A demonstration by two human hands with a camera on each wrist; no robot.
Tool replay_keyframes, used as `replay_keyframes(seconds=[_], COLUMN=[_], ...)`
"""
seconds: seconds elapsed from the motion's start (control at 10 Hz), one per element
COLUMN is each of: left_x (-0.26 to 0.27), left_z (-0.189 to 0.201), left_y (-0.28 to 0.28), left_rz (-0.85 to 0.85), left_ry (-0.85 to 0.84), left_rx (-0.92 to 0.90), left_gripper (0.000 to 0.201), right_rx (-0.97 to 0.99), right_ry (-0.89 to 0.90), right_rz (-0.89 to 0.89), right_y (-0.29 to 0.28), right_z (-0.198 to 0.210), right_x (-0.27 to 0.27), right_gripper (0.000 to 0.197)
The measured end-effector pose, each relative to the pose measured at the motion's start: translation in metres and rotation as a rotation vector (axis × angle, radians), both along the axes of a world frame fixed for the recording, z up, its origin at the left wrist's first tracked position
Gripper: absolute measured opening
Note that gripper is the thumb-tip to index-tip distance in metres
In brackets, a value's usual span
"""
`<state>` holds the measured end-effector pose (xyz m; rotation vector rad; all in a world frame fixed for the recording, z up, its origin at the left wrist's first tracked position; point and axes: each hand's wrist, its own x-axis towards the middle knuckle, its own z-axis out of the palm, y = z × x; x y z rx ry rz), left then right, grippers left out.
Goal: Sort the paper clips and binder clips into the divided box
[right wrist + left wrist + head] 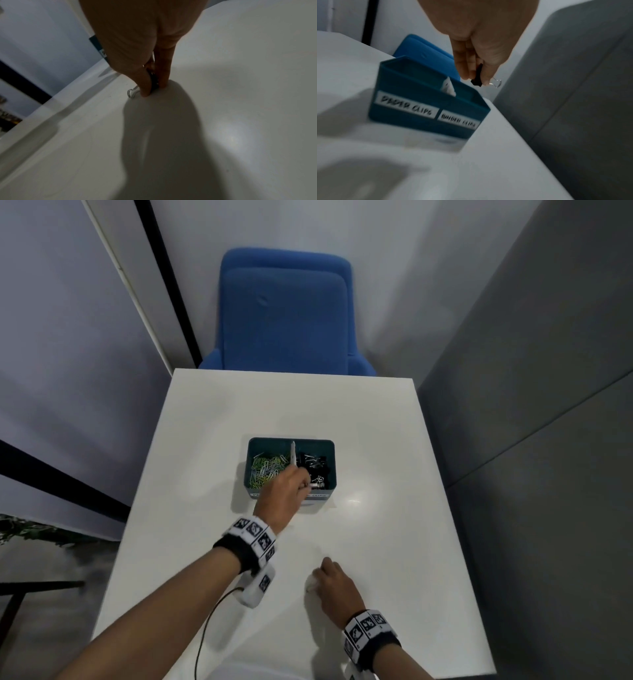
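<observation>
A teal divided box [254, 447] stands mid-table, with coloured paper clips [265, 468] in its left half and black binder clips [317, 462] in its right half. A white divider [293, 453] splits it. Front labels [406, 106] name each half. My left hand [284, 491] hovers over the box's near edge and pinches a black binder clip [477, 77] above the right half. My right hand [330, 580] is down on the table nearer me, its fingers pinching another black binder clip [153, 81] that touches the tabletop.
The white table [394, 542] is bounded by a grey wall on the right and panels on the left. A blue chair [284, 313] stands past the far edge. A black cable [209, 628] runs from my left wrist.
</observation>
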<state>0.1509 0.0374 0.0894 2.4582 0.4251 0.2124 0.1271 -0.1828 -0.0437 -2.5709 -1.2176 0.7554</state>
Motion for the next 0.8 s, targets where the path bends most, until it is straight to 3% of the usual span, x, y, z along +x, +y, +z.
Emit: replay_keyframes(seconds=[0.2, 0.4, 0.6, 0.7, 0.8], left_x=[0.027, -0.069, -0.191, -0.238, -0.282], left_z=[0.006, -0.040, -0.091, -0.089, -0.119], left_y=[0.013, 0.013, 0.023, 0.028, 0.026], left_rz=[0.095, -0.039, -0.017, -0.051, -0.090], left_ry=[0.036, 0.102, 0.264, 0.381, 0.455], left_rx=[-0.046, 0.108, 0.109, 0.035, 0.124], left_gripper=[0.031, 0.011, 0.007, 0.022, 0.052], right_rx=[-0.003, 0.213, 0.385, 0.306, 0.265], right_ry=[0.089, -0.023, -0.092, -0.112, -0.205], right_rz=[-0.113, -0.257, -0.320, -0.334, -0.294], right_y=[0.006, 0.043, 0.109, 0.120, 0.110], right_z=[0.021, 0.084, 0.131, 0.134, 0.130], right_x=[0.017, 0.064, 0.126, 0.139, 0.134], right_gripper=[0.017, 0.020, 0.012, 0.036, 0.032])
